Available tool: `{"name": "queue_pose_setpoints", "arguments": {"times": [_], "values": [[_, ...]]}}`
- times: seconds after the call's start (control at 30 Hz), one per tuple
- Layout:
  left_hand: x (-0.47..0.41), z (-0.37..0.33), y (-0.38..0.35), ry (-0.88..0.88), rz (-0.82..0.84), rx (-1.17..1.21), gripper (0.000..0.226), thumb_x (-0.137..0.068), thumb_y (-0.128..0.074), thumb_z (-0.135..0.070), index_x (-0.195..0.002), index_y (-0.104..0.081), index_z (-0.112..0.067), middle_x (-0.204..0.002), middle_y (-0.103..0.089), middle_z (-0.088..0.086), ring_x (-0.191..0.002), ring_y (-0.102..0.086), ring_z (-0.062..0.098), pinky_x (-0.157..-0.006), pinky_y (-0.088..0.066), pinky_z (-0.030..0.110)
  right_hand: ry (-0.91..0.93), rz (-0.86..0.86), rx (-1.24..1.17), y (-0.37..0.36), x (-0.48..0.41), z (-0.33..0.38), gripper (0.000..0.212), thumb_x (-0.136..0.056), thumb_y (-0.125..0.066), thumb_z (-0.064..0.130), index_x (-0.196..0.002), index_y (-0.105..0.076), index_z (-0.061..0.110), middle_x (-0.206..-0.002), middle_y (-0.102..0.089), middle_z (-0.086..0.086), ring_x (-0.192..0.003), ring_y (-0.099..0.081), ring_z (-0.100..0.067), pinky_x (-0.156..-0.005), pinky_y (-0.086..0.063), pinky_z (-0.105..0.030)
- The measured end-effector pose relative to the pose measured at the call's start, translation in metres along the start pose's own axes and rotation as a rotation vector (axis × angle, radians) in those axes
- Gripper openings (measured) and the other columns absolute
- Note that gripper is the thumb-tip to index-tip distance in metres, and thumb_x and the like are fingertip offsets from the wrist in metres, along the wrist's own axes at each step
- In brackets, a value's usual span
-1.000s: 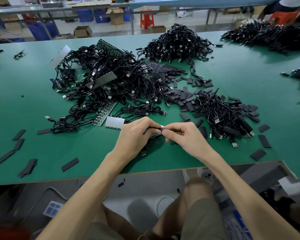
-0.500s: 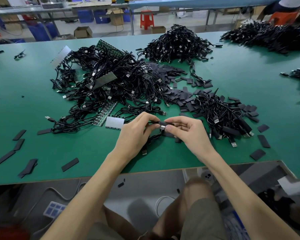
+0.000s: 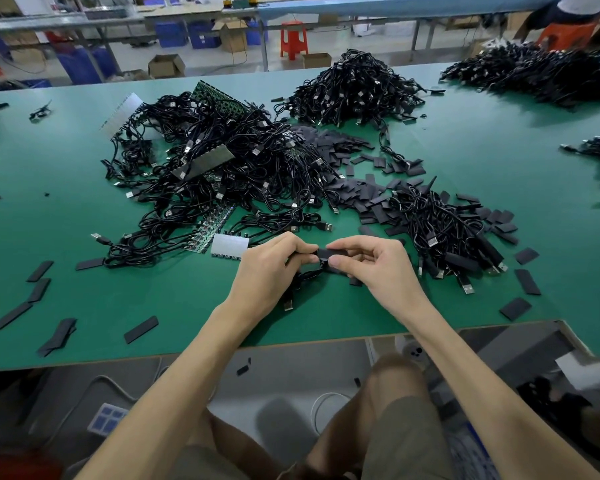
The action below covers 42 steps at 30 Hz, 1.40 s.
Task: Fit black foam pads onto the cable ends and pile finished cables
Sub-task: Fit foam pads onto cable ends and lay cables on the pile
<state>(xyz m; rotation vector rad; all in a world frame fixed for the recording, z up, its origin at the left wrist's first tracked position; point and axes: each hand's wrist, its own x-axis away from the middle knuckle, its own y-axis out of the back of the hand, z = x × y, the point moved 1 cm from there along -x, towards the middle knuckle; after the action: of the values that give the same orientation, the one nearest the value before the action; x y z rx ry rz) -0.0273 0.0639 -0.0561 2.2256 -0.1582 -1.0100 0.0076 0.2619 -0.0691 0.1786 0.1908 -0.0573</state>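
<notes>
Black foam pad (image 3: 330,253) pinched by right grip (image 3: 378,268); left grip (image 3: 267,270) pinches cable (image 3: 288,303).

On the bench (image 3: 499,161) we see a wide cable tangle (image 3: 222,174) left of centre, with circuit board strips (image 3: 219,220) at its near edge. Behind it to the right sits a heaped cable pile (image 3: 354,88). Loose foam pads (image 3: 357,199) lie between the tangle and a smaller cable pile (image 3: 444,230) on the right. In front, our left hand (image 3: 271,271) and right hand (image 3: 378,268) meet around a foam pad (image 3: 328,252), its cable (image 3: 302,278) trailing beneath the left hand
</notes>
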Motion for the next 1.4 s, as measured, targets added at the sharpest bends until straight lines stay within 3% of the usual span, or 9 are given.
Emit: {"name": "queue_pose_setpoints", "arguments": {"times": [0.17,0.27,0.33,0.77,0.97,1.07,1.17,1.23,1.4], "values": [[0.000,-0.001,-0.002,-0.019,-0.014,-0.017,0.009,-0.086,-0.078,-0.006,-0.091,-0.072,-0.002,-0.091,-0.072,-0.003,-0.077,-0.060,-0.001,-0.069,-0.055,0.027,0.021,-0.019,-0.022,0.000,0.001,0.002,0.017,-0.086,-0.082,0.014,-0.100,-0.080,0.022,-0.084,-0.074,-0.007,-0.072,-0.059,-0.015,-0.068,-0.055,-0.039],[-0.001,-0.002,-0.003,-0.014,-0.032,-0.034,0.009,-0.088,-0.078,-0.008,-0.092,-0.071,-0.003,-0.092,-0.073,-0.003,-0.080,-0.067,0.011,-0.067,-0.057,0.037,0.059,-0.039,-0.046,0.001,0.001,0.003,0.011,-0.097,-0.069,0.015,-0.103,-0.079,0.017,-0.070,-0.072,0.007,-0.065,-0.060,-0.016,-0.064,-0.050,-0.025],[-0.001,-0.003,-0.003,-0.027,-0.031,-0.043,0.010,-0.088,-0.077,-0.010,-0.092,-0.071,-0.003,-0.093,-0.073,-0.002,-0.081,-0.070,0.016,-0.065,-0.057,0.040,0.054,-0.040,-0.049,0.002,0.001,0.000,0.017,-0.102,-0.061,0.011,-0.106,-0.077,0.014,-0.063,-0.067,0.013,-0.065,-0.058,-0.029,-0.065,-0.049,-0.030],[-0.002,-0.005,-0.001,-0.021,0.036,-0.094,0.020,-0.103,-0.055,-0.029,-0.116,-0.063,-0.015,-0.101,-0.061,-0.009,-0.073,-0.056,0.009,-0.061,-0.051,0.035,0.042,-0.171,-0.191,0.008,-0.001,-0.002,0.019,-0.101,-0.062,0.009,-0.108,-0.075,0.021,-0.077,-0.070,0.002,-0.068,-0.063,-0.005,-0.057,-0.045,-0.014],[-0.004,0.000,0.000,0.032,0.123,-0.081,0.024,-0.103,-0.055,-0.033,-0.118,-0.061,-0.014,-0.108,-0.062,-0.005,-0.096,-0.057,0.015,-0.088,-0.046,0.034,0.056,-0.338,-0.369,0.013,0.000,-0.001,0.018,-0.102,-0.058,0.005,-0.112,-0.071,0.012,-0.081,-0.070,-0.007,-0.071,-0.062,-0.012,-0.058,-0.049,-0.022],[-0.003,0.001,-0.002,-0.011,0.211,-0.108,0.024,-0.101,-0.056,-0.040,-0.115,-0.062,-0.020,-0.107,-0.060,-0.010,-0.100,-0.052,0.006,-0.090,-0.038,0.023,0.075,-0.415,-0.411,0.016,0.000,-0.002,0.019,-0.103,-0.056,0.003,-0.113,-0.071,0.012,-0.085,-0.070,-0.008,-0.079,-0.067,-0.016,-0.062,-0.051,-0.024],[-0.004,0.006,-0.004,0.005,0.261,-0.081,0.024,-0.100,-0.059,-0.037,-0.119,-0.063,-0.022,-0.112,-0.060,-0.010,-0.103,-0.056,0.009,-0.092,-0.045,0.028,0.078,-0.444,-0.429,0.017,0.001,-0.002,0.020,-0.103,-0.056,0.004,-0.114,-0.070,0.012,-0.089,-0.070,-0.012,-0.082,-0.068,-0.018,-0.064,-0.053,-0.025],[-0.005,0.006,-0.003,0.036,0.238,-0.017,0.024,-0.101,-0.060,-0.032,-0.120,-0.064,-0.020,-0.111,-0.063,-0.009,-0.098,-0.061,0.012,-0.087,-0.052,0.034,0.077,-0.425,-0.415,0.016,0.001,-0.002,0.019,-0.104,-0.056,0.006,-0.114,-0.070,0.013,-0.089,-0.071,-0.013,-0.080,-0.067,-0.019,-0.064,-0.053,-0.026],[-0.009,-0.003,-0.001,0.170,0.041,0.201,0.012,-0.100,-0.063,-0.022,-0.111,-0.068,-0.018,-0.094,-0.070,-0.008,-0.085,-0.068,0.009,-0.078,-0.054,0.027,0.065,-0.322,-0.415,0.012,-0.001,0.001,0.023,-0.109,-0.048,0.016,-0.121,-0.066,0.009,-0.093,-0.074,-0.014,-0.077,-0.066,-0.022,-0.061,-0.051,-0.027]]}}
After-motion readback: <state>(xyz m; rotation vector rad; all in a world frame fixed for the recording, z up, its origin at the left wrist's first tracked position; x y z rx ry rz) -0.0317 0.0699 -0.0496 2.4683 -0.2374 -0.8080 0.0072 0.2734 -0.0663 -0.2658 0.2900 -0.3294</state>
